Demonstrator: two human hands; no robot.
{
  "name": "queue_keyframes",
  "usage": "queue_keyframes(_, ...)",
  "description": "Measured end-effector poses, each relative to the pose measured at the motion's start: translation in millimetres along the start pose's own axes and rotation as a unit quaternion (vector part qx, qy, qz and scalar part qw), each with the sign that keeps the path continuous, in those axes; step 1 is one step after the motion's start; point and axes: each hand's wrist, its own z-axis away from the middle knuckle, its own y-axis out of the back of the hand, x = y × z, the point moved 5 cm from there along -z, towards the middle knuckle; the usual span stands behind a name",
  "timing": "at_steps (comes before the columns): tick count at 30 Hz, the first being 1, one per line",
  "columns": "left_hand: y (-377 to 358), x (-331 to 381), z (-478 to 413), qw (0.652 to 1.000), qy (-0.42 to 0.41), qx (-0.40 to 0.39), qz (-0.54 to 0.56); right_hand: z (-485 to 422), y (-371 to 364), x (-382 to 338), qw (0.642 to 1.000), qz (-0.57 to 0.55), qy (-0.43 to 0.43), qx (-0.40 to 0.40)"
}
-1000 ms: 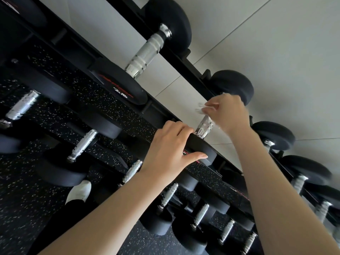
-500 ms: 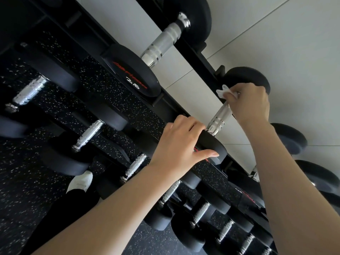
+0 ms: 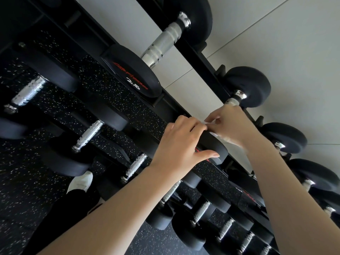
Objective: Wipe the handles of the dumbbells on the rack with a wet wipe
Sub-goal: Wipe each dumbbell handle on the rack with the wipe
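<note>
1. The right hand (image 3: 233,124) grips a thin white wet wipe (image 3: 211,123) around a silver knurled dumbbell handle (image 3: 232,102).
2. The left hand (image 3: 182,144), fingers curled, holds that dumbbell's near black rubber head (image 3: 215,142).
3. The handle runs near to far-right on the black metal rack (image 3: 202,65); bare metal shows just beyond the right hand.
4. The left neighbouring dumbbell head (image 3: 132,70) reads "2.5"; its red brand script is illegible.
</note>
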Motion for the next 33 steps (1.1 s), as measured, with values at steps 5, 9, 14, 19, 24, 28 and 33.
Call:
queue_keyframes(5,0.9,0.2,0.2,1.0,-0.01,0.0,-0.001,7.6,-2.1,3.3,1.0,-0.014,0.008,0.026)
queue_keyframes(9,4.4,1.1,-0.8,1.0,-0.016,-0.021,-0.011,17.2,-3.9,7.9,0.997,-0.06,0.013,0.047)
queue_keyframes(14,8.4,2.9,-5.4,0.994,-0.035,-0.084,-0.052,43.2,-5.8,20.2,0.985,-0.13,0.024,0.11)
queue_keyframes(19,14.8,7.1,-9.0,0.988,-0.072,-0.111,-0.08,59.3,-22.6,48.5,0.972,-0.197,-0.01,0.126)
queue_keyframes(24,15.3,16.2,-14.0,0.978,-0.102,-0.144,-0.114,75.2,-27.7,65.1,0.917,-0.323,-0.056,0.226)
queue_keyframes(28,4.7,39.2,-18.7,0.97,-0.137,-0.153,-0.127,94.4,-26.4,79.2,0.883,-0.353,-0.085,0.296)
queue_keyframes(33,-27.5,79.3,-18.0,0.953,-0.195,-0.172,-0.155,121.7,-24.0,115.6,0.855,-0.373,-0.108,0.344)
